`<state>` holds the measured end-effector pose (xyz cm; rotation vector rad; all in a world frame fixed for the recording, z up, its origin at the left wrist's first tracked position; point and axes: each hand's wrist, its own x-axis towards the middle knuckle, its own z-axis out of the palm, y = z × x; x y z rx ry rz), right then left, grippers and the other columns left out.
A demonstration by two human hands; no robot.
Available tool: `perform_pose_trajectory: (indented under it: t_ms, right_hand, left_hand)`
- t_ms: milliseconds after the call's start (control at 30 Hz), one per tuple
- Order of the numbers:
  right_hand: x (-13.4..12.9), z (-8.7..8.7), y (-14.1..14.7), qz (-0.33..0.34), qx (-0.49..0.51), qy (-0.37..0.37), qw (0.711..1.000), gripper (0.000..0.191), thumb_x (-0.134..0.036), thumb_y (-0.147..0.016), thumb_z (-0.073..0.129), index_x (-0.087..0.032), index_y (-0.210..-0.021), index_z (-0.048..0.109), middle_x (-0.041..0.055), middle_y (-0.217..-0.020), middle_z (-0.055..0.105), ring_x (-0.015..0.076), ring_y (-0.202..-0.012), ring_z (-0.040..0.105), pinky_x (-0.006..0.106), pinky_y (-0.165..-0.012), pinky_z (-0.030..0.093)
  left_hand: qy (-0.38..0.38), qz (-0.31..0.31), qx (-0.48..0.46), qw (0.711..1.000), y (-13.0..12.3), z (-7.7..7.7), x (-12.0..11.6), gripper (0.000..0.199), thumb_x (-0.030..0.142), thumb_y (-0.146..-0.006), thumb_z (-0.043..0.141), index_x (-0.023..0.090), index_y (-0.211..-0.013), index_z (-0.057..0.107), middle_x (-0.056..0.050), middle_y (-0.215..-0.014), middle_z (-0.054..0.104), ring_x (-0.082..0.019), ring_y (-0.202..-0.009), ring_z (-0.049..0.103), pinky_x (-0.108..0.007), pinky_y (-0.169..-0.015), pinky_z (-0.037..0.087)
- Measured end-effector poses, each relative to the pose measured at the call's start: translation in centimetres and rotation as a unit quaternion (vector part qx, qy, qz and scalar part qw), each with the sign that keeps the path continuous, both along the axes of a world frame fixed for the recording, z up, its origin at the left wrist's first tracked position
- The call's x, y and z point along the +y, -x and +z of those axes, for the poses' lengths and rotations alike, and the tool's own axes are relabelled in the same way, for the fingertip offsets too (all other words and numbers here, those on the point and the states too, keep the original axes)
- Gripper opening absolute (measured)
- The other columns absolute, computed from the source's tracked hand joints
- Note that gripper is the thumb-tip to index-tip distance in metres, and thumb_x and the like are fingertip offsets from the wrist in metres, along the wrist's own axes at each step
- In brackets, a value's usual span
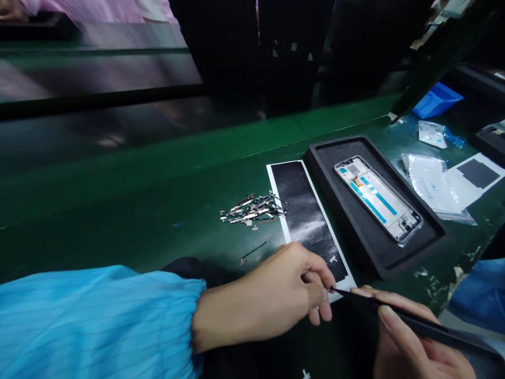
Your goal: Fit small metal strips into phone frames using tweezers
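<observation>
My right hand (pixel 414 331) grips a pair of black tweezers (pixel 394 311), whose tip meets the fingertips of my left hand (pixel 288 289). My left thumb and fingers are pinched together there; a tiny dark piece shows at the tip, too small to name. Beneath my left fingers lies a white sheet with rows of black adhesive strips (pixel 303 210). A small silvery piece (pixel 333 258) rests on its lower end. Left of the sheet sits a pile of thin flex cables (pixel 252 209), partly over its edge, with one loose cable (pixel 254 252) nearer me.
A black foam tray (pixel 379 260) right of the sheet holds an opened phone frame (pixel 379 197). Farther right are plastic bags (pixel 432 181), a white sheet with a dark patch (pixel 473 176) and a blue bin (pixel 437 100). A person in pink (pixel 106 10) is across the bench.
</observation>
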<state>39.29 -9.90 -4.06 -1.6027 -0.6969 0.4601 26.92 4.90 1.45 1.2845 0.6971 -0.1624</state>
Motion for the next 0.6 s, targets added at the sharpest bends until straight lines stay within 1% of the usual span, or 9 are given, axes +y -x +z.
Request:
perform_pose_trajectory:
  t_ms: [133, 367, 600]
  right_hand:
    - [0.05, -0.14, 0.04, -0.017, -0.008, -0.006, 1.000, 0.012, -0.024, -0.065, 0.067, -0.017, -0.075, 0.067, 0.0045, -0.075, 0.068, 0.0221, -0.067, 0.065, 0.032, -0.065, 0.053]
    - [-0.53, -0.29, -0.74, 0.032, 0.033, 0.037, 0.998, 0.015, -0.028, -0.066, 0.066, -0.017, -0.076, 0.067, 0.0064, -0.075, 0.068, 0.0239, -0.069, 0.065, 0.034, -0.065, 0.053]
    - [-0.37, -0.39, -0.58, 0.025, 0.031, 0.034, 0.999, 0.015, -0.027, -0.066, 0.066, -0.015, -0.076, 0.068, 0.0070, -0.077, 0.068, 0.0236, -0.069, 0.065, 0.033, -0.067, 0.054]
  left_hand:
    - [-0.008, -0.005, 0.009, 1.000, -0.07, 0.10, 0.01, 0.012, 0.009, -0.074, 0.047, 0.011, -0.076, 0.058, -0.004, -0.066, 0.066, -0.012, -0.059, 0.057, -0.023, -0.060, 0.042]
    - [-0.006, -0.012, 0.034, 0.999, -0.16, 0.47, 0.10, 0.013, 0.007, -0.075, 0.046, 0.011, -0.077, 0.058, -0.003, -0.067, 0.065, -0.010, -0.057, 0.055, -0.021, -0.055, 0.038]
    - [-0.008, -0.024, 0.049, 0.998, -0.29, 0.65, 0.16, 0.014, 0.006, -0.076, 0.045, 0.011, -0.077, 0.059, -0.002, -0.065, 0.064, -0.009, -0.055, 0.053, -0.018, -0.051, 0.035]
